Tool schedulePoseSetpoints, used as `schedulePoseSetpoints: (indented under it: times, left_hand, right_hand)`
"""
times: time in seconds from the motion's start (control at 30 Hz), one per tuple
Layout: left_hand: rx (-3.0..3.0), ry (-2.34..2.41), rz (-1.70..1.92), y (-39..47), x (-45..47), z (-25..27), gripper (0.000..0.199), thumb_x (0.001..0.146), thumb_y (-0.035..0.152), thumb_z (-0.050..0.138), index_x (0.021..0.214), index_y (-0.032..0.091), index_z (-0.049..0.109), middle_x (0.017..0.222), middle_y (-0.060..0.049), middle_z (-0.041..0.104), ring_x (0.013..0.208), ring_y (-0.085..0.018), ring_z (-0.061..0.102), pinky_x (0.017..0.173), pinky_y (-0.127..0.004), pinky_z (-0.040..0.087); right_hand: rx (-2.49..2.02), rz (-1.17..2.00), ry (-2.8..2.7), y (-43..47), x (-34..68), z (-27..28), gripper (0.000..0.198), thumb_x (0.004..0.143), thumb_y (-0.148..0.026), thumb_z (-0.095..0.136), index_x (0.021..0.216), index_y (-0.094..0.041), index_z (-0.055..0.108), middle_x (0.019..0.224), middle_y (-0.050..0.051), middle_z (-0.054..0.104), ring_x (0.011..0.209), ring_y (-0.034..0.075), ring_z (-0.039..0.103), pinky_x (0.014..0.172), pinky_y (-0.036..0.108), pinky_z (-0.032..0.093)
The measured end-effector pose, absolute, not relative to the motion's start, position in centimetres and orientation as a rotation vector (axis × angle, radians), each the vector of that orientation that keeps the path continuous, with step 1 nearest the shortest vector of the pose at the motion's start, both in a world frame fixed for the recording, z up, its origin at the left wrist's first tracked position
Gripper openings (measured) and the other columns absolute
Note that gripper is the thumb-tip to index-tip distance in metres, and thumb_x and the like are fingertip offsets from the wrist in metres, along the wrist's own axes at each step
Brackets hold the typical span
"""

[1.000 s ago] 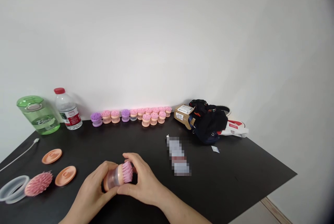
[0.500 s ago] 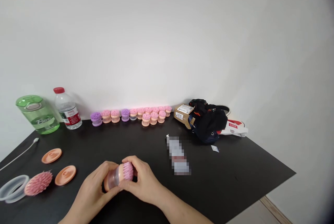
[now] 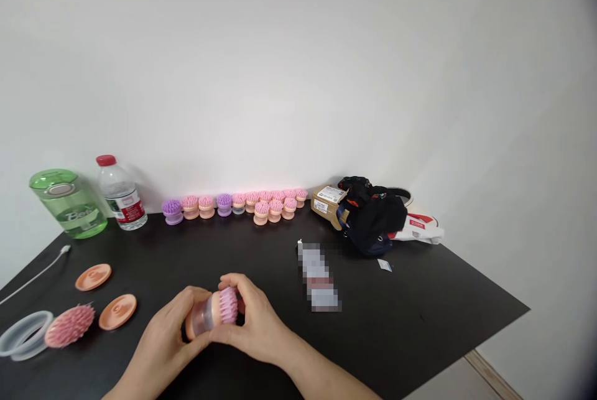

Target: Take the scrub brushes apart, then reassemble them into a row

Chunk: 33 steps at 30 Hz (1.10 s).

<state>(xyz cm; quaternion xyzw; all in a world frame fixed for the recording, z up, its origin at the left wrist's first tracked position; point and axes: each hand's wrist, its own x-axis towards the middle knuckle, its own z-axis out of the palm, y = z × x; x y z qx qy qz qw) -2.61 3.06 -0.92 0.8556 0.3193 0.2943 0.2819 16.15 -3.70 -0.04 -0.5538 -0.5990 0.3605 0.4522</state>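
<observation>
Low over the black table, both hands hold a round scalp brush point(image 3: 228, 305) turned on its side, pink bristles facing right. It has a peach base, a clear middle band and a peach collar under the bristles. My left hand point(image 3: 163, 334) is wrapped round the base end. My right hand point(image 3: 257, 320) grips the bristle end between thumb and fingers. Left of the hands lie two peach discs point(image 3: 117, 311), a loose pink bristle head point(image 3: 69, 325) and translucent rings point(image 3: 25, 334), one overlapping the other.
Several pink and purple brushes point(image 3: 206, 206) line the wall. A green bottle point(image 3: 69, 204) and a red-capped water bottle point(image 3: 122, 195) stand at the back left, near a white cable point(image 3: 37, 272). Toward the right are a small cardboard box point(image 3: 326, 204), a dark bag point(image 3: 373, 219) and a blurred-out item point(image 3: 319, 279).
My right hand's fingers have shifted slightly up and round the bristle end. The brush stays in both hands at nearly the same spot. Nothing else has visibly moved on the table.
</observation>
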Motion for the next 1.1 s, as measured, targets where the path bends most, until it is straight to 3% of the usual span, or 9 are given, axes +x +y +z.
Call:
schedulePoseSetpoints:
  times: [0.13, 0.27, 0.47, 0.63, 0.8, 0.93, 1.1]
  left_hand:
    - [2.278, 0.842, 0.787, 3.0, -2.4, -0.7, 0.023, 0.076, 0.037, 0.075, 0.095, 0.028, 0.064, 0.088, 0.002, 0.072, 0.071, -0.018, 0.068, 0.061, -0.021, 0.053]
    - [2.225, 0.847, 0.741, 2.9, -2.3, 0.0, 0.025, 0.076, 0.035, 0.075, 0.097, 0.028, 0.064, 0.088, 0.002, 0.072, 0.072, -0.018, 0.067, 0.062, -0.022, 0.053]
    - [2.018, 0.769, 0.552, 3.5, -2.9, 0.4, 0.029, 0.07, 0.039, 0.078, 0.087, 0.023, 0.061, 0.077, 0.003, 0.066, 0.067, -0.016, 0.06, 0.06, -0.022, 0.048]
    - [1.491, 0.623, 0.346, 3.7, -3.8, 0.7, 0.046, 0.064, 0.059, 0.078, 0.08, 0.02, 0.06, 0.068, 0.003, 0.059, 0.052, -0.011, 0.051, 0.048, -0.021, 0.039]
    - [1.295, 0.677, 0.529, 3.2, -4.7, 1.7, 0.067, 0.066, 0.069, 0.071, 0.114, 0.023, 0.065, 0.078, -0.004, 0.069, 0.074, -0.022, 0.063, 0.067, -0.03, 0.05]
    - [1.208, 0.694, 0.689, 3.4, -4.9, 1.8, 0.065, 0.064, 0.066, 0.074, 0.112, 0.023, 0.065, 0.09, -0.007, 0.072, 0.087, -0.027, 0.066, 0.074, -0.032, 0.052]
    - [1.153, 0.712, 0.815, 3.9, -4.5, 1.4, 0.064, 0.06, 0.059, 0.082, 0.11, 0.025, 0.063, 0.105, -0.009, 0.072, 0.104, -0.032, 0.066, 0.085, -0.037, 0.053]
  right_hand:
    - [-1.4, 0.881, -1.494, -3.6, 16.2, 0.1, 0.046, 0.067, -0.024, 0.083, 0.109, -0.024, 0.064, 0.1, 0.0, 0.068, 0.092, 0.02, 0.066, 0.083, 0.033, 0.052]
    - [-1.291, 0.741, -1.545, -3.6, 16.4, 0.3, 0.054, 0.058, -0.017, 0.088, 0.106, -0.025, 0.064, 0.103, -0.001, 0.067, 0.094, 0.019, 0.065, 0.086, 0.031, 0.051]
    - [-1.068, 0.726, -1.644, -3.6, 16.6, 0.8, 0.043, 0.065, -0.038, 0.087, 0.1, -0.024, 0.066, 0.104, 0.002, 0.068, 0.093, 0.019, 0.066, 0.084, 0.032, 0.052]
    - [-0.917, 0.677, -1.675, -3.7, 17.1, 1.5, 0.034, 0.07, -0.035, 0.084, 0.097, -0.024, 0.066, 0.109, 0.005, 0.068, 0.103, 0.021, 0.065, 0.091, 0.035, 0.051]
    - [-1.227, 0.731, -1.43, -3.1, 17.5, 0.3, 0.047, 0.064, -0.019, 0.083, 0.104, -0.025, 0.061, 0.11, 0.003, 0.062, 0.097, 0.02, 0.063, 0.079, 0.031, 0.053]
    - [-1.587, 0.72, -1.526, -2.5, 17.3, -1.2, 0.046, 0.065, -0.014, 0.081, 0.104, -0.026, 0.061, 0.107, 0.001, 0.059, 0.102, 0.023, 0.061, 0.09, 0.039, 0.051]
    - [-1.585, 0.599, -1.688, -2.2, 16.9, -2.5, 0.064, 0.068, -0.012, 0.08, 0.125, -0.023, 0.053, 0.129, 0.01, 0.051, 0.124, 0.028, 0.051, 0.106, 0.043, 0.044]
